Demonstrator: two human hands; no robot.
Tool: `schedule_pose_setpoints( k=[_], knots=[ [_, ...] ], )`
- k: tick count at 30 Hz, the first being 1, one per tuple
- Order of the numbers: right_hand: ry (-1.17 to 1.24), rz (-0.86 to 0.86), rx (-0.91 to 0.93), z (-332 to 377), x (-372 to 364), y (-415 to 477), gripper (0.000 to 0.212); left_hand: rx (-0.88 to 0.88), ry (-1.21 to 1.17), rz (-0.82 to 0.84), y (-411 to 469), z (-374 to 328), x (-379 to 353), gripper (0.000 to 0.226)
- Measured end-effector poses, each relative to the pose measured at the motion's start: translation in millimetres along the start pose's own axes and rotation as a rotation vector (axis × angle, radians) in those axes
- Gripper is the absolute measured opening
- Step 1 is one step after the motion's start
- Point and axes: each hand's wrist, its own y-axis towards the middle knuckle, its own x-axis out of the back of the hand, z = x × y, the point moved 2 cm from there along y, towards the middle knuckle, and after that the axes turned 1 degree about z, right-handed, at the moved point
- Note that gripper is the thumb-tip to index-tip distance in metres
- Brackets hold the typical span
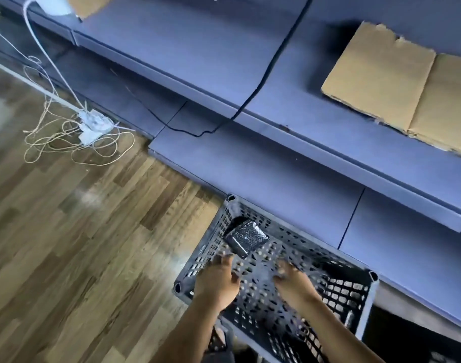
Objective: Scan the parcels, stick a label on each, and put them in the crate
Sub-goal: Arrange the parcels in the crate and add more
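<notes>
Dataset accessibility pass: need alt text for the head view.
Left hand and right hand reach, motion-blurred, over a black perforated crate holding one black-wrapped parcel, on wood floor beside blue shelving with cardboard.

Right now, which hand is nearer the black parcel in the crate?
Left. The left hand is just short of the parcel on its near side; the right hand is farther off, near and to its right.

Both your bare forearms reach forward from the lower edge, side by side and a little apart. Your left grip (218,280) lies palm down, fingers straight, thumb out toward the right. Your right grip (293,282) is empty, its fingers loosely bent and blurred.
</notes>
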Motion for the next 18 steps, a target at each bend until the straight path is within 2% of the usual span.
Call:
schedule_pose_setpoints(
  k=[3,7,10,13,18],
  knots=[
    [-0.184,0.038,0.008,12.1,-13.3,53.5,0.059,0.007,0.094,-0.04,34.1,23.4,-13.8,0.06],
    [-0.499,0.077,0.1,19.5,-46.1,138.2,0.036,-0.051,0.22,-0.157,90.3,55.1,-25.8,0.071],
    [-0.672,0.134,0.166,24.4,-74.6,186.0,0.031,-0.098,0.293,-0.159,124.3,75.0,-38.5,0.078],
    [-0.875,0.16,0.229,27.7,-94.5,215.1,0.028,-0.238,0.353,-0.237,147.1,92.8,-58.3,0.073],
    [-1.17,0.185,0.253,22.0,-111.7,246.4,0.033,-0.243,0.323,-0.292,163.4,111.5,-81.5,0.048]
  ],
)
